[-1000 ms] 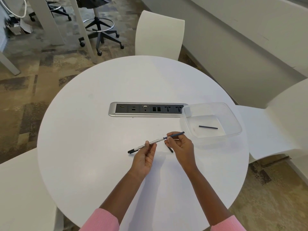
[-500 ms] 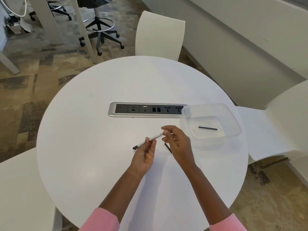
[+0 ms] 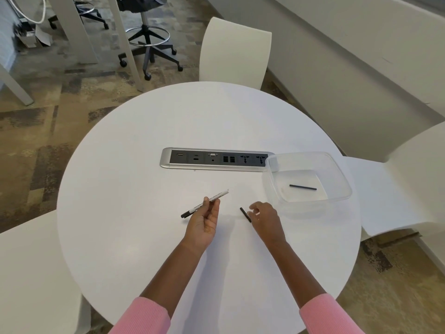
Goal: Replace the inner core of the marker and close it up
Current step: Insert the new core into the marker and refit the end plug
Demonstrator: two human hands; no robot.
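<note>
Head view: left hand [image 3: 204, 224] pinching marker [image 3: 206, 203]; right hand [image 3: 265, 219] seemingly loose-fingered, empty.

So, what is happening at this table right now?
A person is working on a slim white marker with a black cap, held in the left hand. The right hand reaches for a short black piece lying on the round white table. Another thin dark rod lies inside the clear plastic container.
</note>
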